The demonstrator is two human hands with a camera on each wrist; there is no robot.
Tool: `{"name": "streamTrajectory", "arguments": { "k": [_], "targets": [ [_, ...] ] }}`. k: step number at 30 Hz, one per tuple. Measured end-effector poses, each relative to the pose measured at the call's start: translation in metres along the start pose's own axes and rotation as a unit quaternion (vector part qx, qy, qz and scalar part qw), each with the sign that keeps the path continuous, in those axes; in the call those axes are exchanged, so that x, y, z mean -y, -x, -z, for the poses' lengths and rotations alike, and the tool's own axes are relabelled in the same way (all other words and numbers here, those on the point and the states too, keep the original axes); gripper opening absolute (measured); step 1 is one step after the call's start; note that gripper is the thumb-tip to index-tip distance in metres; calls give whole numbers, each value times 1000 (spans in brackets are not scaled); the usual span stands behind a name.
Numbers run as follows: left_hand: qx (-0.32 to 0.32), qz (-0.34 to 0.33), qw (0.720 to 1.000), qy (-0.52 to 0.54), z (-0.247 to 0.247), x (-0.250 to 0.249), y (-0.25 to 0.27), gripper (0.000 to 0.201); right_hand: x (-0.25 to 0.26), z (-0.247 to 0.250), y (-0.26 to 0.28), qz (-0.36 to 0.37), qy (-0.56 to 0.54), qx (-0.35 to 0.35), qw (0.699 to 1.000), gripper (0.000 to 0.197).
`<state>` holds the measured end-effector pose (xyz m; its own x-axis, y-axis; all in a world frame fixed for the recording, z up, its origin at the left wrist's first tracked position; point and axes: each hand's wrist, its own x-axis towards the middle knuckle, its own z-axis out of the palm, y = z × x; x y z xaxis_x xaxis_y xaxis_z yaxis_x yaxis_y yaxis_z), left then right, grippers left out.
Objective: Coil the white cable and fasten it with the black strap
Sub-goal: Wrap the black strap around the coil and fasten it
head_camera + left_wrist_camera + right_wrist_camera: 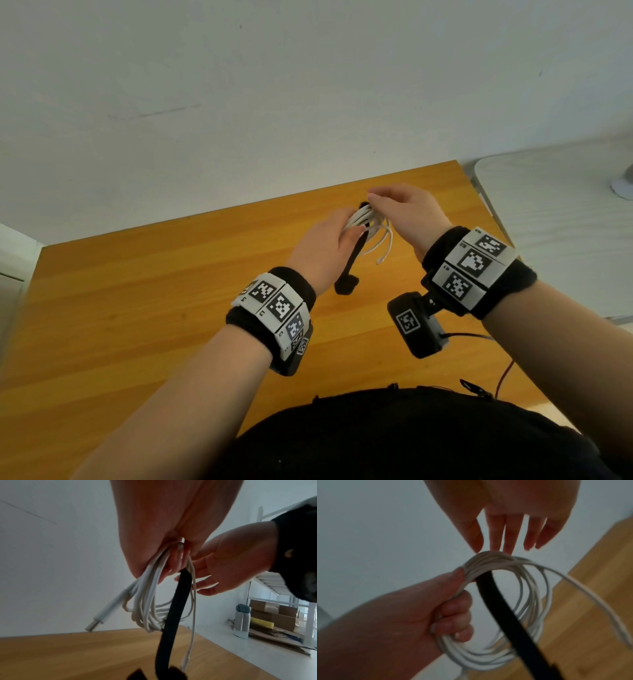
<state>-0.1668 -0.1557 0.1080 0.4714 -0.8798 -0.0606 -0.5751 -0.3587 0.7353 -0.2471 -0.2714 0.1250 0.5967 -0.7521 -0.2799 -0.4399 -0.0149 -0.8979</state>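
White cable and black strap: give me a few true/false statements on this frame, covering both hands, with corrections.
1. The left hand grips the coiled white cable. True.
2. The black strap is fastened round the coil. False: it hangs loose, down through the loops.
3. The right hand has straight fingers, their tips at the top of the coil. True.
4. The coil lies on the wooden table. False: it is held above it.
5. The cable's plug hangs free. True.

A white cable (371, 228) and black strap (349, 267) show above an orange-brown wood-grain table (137, 308), with black-and-white checkered wristbands (274, 305).
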Motion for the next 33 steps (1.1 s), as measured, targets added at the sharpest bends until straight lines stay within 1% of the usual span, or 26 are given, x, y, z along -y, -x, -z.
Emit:
{"name": "streamTrajectory", "arguments": {
  "k": [2,4,5,8,11,13,16,18,20,22,23,24,25,27,28,30,32,33],
  "targets": [
    [13,1,1000,-17,0,-2,0,33,4,5,-4,-17,78,50,996,30],
    [35,4,999,-39,1,-3,1,33,5,11,-9,-34,134,78,987,42],
    [51,6,997,-53,2,-3,1,33,5,14,-11,-34,156,92,983,43],
    [84,19,994,-69,1,-3,0,31,4,15,-11,-9,178,111,978,33],
    [87,32,994,-50,-1,0,-2,32,4,11,-10,32,108,74,991,20],
    [76,46,996,-16,-2,3,-3,32,6,9,-10,58,93,68,992,17],
    [47,72,996,36,0,8,-6,32,6,8,-9,72,119,95,986,18],
    [39,98,992,71,0,10,-7,34,3,7,-8,78,124,110,983,17],
    [35,136,980,138,1,11,-9,33,0,4,-4,97,133,112,980,15],
    [30,189,954,231,1,9,-10,28,-2,2,-2,124,138,97,978,12],
    [24,211,942,259,2,8,-10,30,-3,1,-1,135,140,92,977,11],
    [10,223,939,263,1,8,-10,35,-4,1,-1,142,139,91,976,11],
    [-8,224,943,248,0,9,-10,42,-5,1,-2,146,132,91,976,11],
    [-42,201,956,211,0,14,-10,49,-7,1,-2,139,100,69,983,10],
    [-52,192,958,206,1,16,-10,48,-9,2,-2,132,81,42,987,9],
    [-58,192,953,225,3,18,-11,41,-17,5,-6,111,73,-1,991,18],
    [-61,200,943,260,7,19,-12,34,-27,8,-9,67,117,16,991,26],
    [-61,200,939,272,9,19,-13,32,-32,8,-10,47,146,27,988,24]
  ]
}}
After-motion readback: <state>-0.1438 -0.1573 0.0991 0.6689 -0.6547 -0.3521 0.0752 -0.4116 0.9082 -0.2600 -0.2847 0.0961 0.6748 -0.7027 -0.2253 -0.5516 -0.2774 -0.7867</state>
